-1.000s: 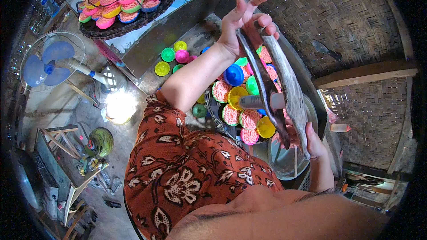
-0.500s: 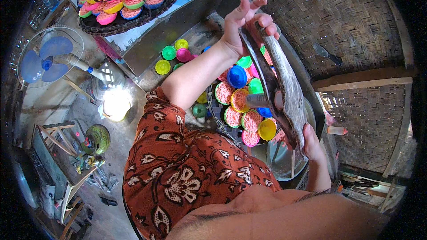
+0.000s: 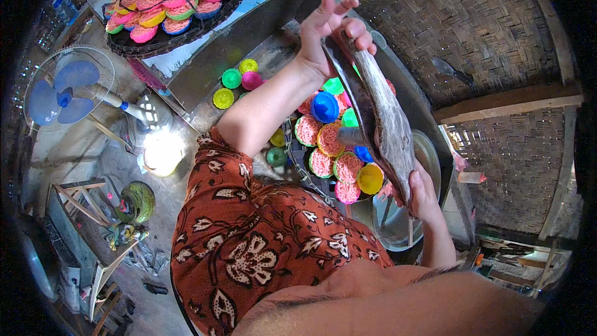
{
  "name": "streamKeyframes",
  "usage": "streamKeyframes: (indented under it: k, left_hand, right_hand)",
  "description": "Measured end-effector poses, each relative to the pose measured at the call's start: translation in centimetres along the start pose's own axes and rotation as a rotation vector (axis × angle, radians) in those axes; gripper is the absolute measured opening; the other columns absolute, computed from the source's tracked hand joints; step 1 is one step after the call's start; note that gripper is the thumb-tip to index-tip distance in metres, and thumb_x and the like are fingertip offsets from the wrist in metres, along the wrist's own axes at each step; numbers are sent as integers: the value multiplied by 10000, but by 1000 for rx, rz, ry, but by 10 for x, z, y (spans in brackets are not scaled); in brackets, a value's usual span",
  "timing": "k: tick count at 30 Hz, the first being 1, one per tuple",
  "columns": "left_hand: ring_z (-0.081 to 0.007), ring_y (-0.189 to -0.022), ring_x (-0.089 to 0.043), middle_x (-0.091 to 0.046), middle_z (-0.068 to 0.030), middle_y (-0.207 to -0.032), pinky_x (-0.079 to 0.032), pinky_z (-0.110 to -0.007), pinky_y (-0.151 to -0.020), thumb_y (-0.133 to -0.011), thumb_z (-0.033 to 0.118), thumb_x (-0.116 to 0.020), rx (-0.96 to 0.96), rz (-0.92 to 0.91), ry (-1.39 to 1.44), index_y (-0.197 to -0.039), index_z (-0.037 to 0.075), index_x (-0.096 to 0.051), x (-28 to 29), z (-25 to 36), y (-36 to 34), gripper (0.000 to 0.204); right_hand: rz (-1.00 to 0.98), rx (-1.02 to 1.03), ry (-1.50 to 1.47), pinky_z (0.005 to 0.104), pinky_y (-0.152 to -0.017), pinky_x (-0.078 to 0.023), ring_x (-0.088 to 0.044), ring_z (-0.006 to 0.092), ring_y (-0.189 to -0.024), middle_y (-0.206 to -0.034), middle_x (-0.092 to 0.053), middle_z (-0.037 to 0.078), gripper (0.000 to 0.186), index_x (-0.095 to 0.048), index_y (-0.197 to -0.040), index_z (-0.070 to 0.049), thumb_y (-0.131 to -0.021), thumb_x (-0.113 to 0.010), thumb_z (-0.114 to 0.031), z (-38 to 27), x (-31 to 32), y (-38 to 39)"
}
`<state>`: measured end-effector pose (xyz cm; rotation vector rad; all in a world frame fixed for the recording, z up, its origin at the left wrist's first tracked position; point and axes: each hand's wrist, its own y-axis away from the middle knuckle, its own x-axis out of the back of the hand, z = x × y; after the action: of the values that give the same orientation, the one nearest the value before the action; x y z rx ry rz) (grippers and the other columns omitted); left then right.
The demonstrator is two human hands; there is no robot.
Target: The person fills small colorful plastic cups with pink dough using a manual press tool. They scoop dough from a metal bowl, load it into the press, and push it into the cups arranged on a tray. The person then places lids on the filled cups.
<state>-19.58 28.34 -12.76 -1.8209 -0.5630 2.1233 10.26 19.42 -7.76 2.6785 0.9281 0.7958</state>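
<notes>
A long, worn wooden hand press (image 3: 393, 118), made of two lever-like boards, is held slanting in front of me. A greyish cylinder (image 3: 351, 136) sticks out of its left side. My left hand (image 3: 336, 28) grips the far end, thumb and index finger stretched out past it and the other fingers curled over the boards. At the near end my right hand (image 3: 425, 195) is wrapped round the wood, some fingers hidden behind it. Just below the cylinder lie small cups of pink noodle-like strands (image 3: 329, 140), among them a blue cup (image 3: 324, 107) and a yellow cup (image 3: 370, 178).
A large basin (image 3: 429, 168) stands beyond my right hand. At the far left, a tray (image 3: 134, 50) heaped with filled cups sits on a ledge. Loose coloured cups (image 3: 231, 78) lie near my left forearm. A fan (image 3: 65, 96) and a bright lamp (image 3: 161, 151) are on the left.
The press's two boards have come closer together, and the pale plunger seen between them is now hidden. Both hands stay on the press, slightly further left in view.
</notes>
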Motion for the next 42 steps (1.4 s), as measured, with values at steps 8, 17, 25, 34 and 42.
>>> streamKeyframes:
  k: [8, 17, 25, 34, 42]
  left_hand:
    - [-176, -597, -521, -466, 8, -587, -434, -368, -668, -783, 684, -405, 25, -7, 8, -1101, 120, -545, -13, 4, 12, 662]
    - [-318, -817, -577, -609, -97, -780, -446, -450, -807, -853, 634, -282, 95, -205, 122, -1174, 103, -466, -62, 31, -17, 647]
    - [-266, -746, -542, -515, -45, -675, -432, -430, -825, -834, 649, -319, 56, -141, 105, -1104, 98, -484, -20, 25, -42, 636]
    - [-148, -514, -418, -377, 25, -519, -394, -339, -622, -845, 611, -368, -19, 156, -17, -939, 89, -562, 8, 20, -29, 565]
    - [-130, -450, -373, -350, 34, -480, -362, -311, -547, -843, 632, -338, -52, 190, -62, -835, 101, -531, 0, 37, -24, 565]
  right_hand:
    - [-142, -13, -118, 230, -437, -399, -524, 116, -522, -724, -561, 72, 651, -435, -1180, 11, -872, -348, -556, 23, -2, 12]
    - [-221, 133, -188, 248, -456, -436, -520, 129, -515, -726, -557, 83, 738, -464, -1105, 21, -834, -333, -653, -13, 11, -13]
    - [-123, -44, -152, 266, -568, -442, -551, 137, -633, -747, -582, 61, 658, -537, -1023, 12, -901, -261, -574, -21, 19, -38]
    - [-92, -14, 70, 266, -496, -421, -524, 138, -518, -642, -564, 59, 679, -570, -873, -5, -902, -216, -584, -9, 19, -61]
    - [-95, -82, 19, 279, -444, -356, -454, 125, -456, -561, -516, 36, 647, -568, -846, 3, -904, -245, -555, 13, 9, -73]
